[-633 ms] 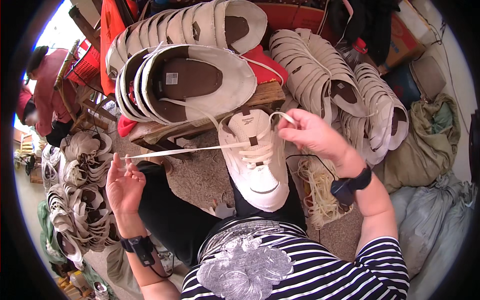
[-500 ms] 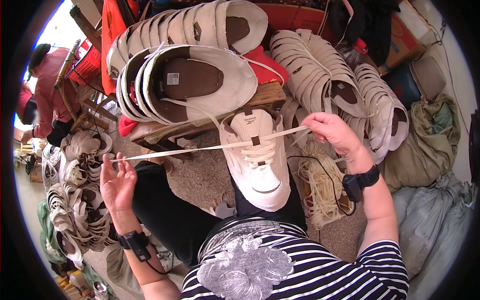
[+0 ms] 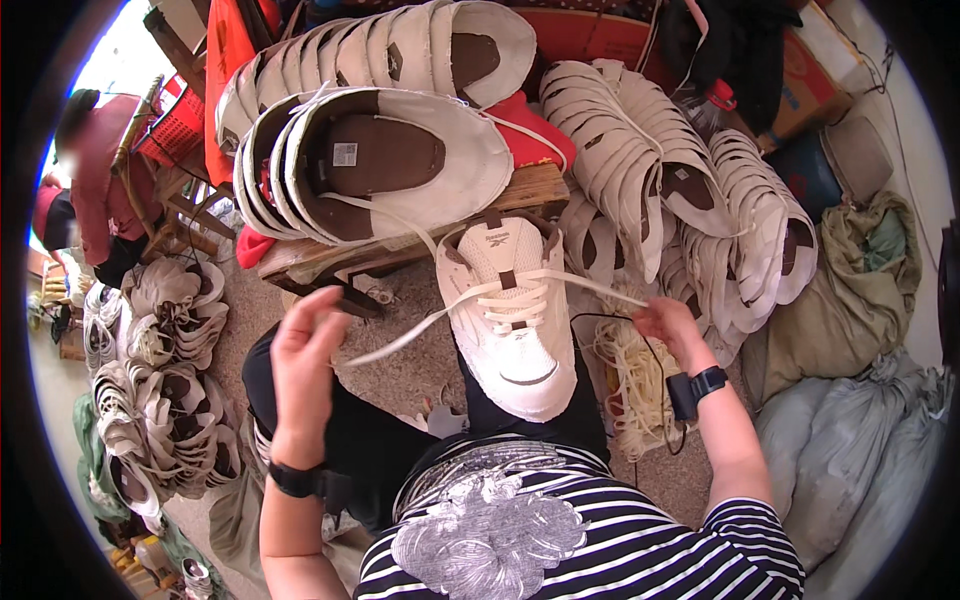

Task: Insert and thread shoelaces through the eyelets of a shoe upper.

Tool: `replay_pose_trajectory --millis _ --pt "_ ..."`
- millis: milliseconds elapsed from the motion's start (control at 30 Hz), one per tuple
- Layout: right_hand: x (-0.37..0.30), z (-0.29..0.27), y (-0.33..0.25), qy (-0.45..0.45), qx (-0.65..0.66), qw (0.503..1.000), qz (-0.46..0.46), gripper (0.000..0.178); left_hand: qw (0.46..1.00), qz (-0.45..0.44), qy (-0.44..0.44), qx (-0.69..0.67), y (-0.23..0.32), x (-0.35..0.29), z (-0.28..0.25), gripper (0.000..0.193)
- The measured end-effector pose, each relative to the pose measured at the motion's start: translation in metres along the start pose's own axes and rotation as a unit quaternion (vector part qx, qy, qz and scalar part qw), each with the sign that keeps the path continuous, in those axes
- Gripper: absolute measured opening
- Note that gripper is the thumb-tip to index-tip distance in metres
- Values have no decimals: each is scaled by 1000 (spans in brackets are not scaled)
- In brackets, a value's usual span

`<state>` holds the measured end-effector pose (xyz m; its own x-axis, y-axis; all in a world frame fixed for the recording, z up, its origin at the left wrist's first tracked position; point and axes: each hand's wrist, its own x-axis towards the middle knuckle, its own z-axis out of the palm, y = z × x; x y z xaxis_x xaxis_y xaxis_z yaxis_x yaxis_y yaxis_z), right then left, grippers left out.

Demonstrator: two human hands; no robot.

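A white and beige sneaker upper [image 3: 512,330] stands toe toward me between my thighs, laced over its tongue. From its upper eyelets a flat cream shoelace [image 3: 585,283] spreads out to both sides. My right hand [image 3: 672,325] pinches the end on the right, which runs fairly straight. The end on the left sags in a blurred curve and stops short of my left hand [image 3: 305,350]. That hand is raised, smeared by motion, its fingers loosely bent and apart from the lace.
A wooden bench [image 3: 530,190] ahead bears nested shoe uppers [image 3: 470,150]. More stacked uppers [image 3: 630,140] stand at the right, others on the floor at left. A bundle of loose laces [image 3: 640,385] lies by my right knee. Sacks [image 3: 850,430] line the right; another person [image 3: 110,170] sits far left.
The lace has gone from taut to slack on the left, its end now free of my left hand. That hand moved inward to the right; my right hand moved lower with its end.
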<state>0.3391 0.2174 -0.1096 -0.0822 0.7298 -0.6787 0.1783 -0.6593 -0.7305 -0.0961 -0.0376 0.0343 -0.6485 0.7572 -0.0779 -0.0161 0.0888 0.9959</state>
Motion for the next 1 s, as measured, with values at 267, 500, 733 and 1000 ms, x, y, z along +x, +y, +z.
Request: replay_pose_trajectory --millis 267,500,733,1000 --pt "45 -60 -4 130 392 909 -51 29 954 209 -147 155 -9 8 63 32" --pt "-78 67 -80 -105 32 975 -191 43 991 18 -123 49 -2 6 92 24" --pt "-97 138 -96 -252 -40 936 -242 11 981 -13 -180 75 -12 12 94 24" --pt "-111 145 -105 -186 -302 816 -456 8 970 -55 -228 64 2 15 98 24"
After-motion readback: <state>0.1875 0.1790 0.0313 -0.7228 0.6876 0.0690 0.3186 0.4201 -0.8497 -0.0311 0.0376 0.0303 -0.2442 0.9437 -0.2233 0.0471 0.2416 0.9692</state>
